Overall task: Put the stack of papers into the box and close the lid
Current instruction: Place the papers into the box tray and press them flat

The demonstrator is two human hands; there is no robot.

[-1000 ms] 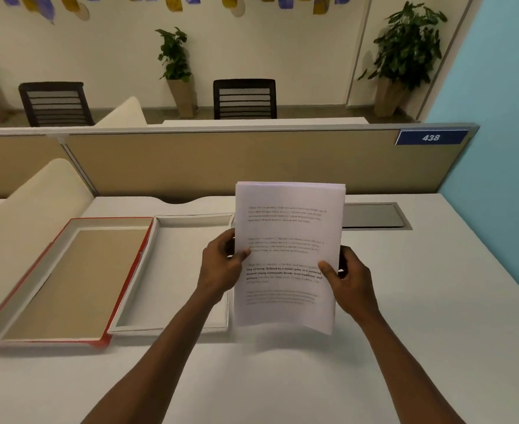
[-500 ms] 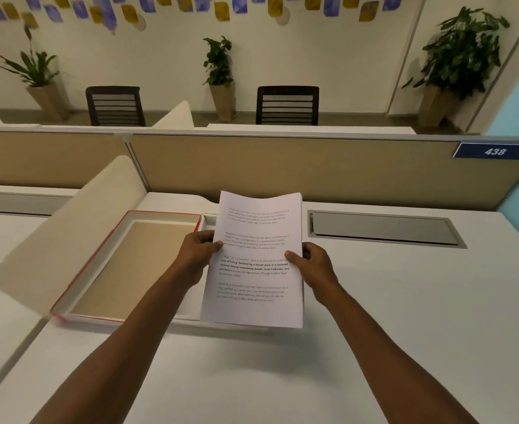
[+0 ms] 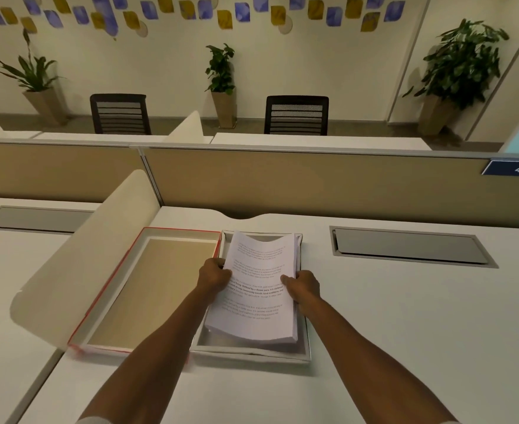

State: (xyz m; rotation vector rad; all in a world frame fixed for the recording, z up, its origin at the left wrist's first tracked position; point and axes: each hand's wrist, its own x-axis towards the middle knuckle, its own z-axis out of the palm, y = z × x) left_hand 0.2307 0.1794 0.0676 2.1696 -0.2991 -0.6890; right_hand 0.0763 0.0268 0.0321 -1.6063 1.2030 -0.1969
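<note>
A stack of printed papers point(image 3: 256, 289) hangs low inside the white box tray point(image 3: 249, 351), its near end slightly raised above the tray floor. My left hand point(image 3: 214, 275) grips the stack's left edge and my right hand point(image 3: 304, 287) grips its right edge, thumbs on top. To the left of the tray, touching it, lies the red-edged lid point(image 3: 148, 295), open side up with a tan inside. The stack hides most of the tray's floor.
A cream curved divider point(image 3: 77, 255) stands just left of the lid. A tan partition point(image 3: 282, 179) closes the desk's far side. A grey cable hatch point(image 3: 405, 247) sits flush in the desk to the right of the tray.
Both hands have carried the stack from upright above the desk to the left and down, laying it nearly flat into the tray. The camera has shifted left and back.
</note>
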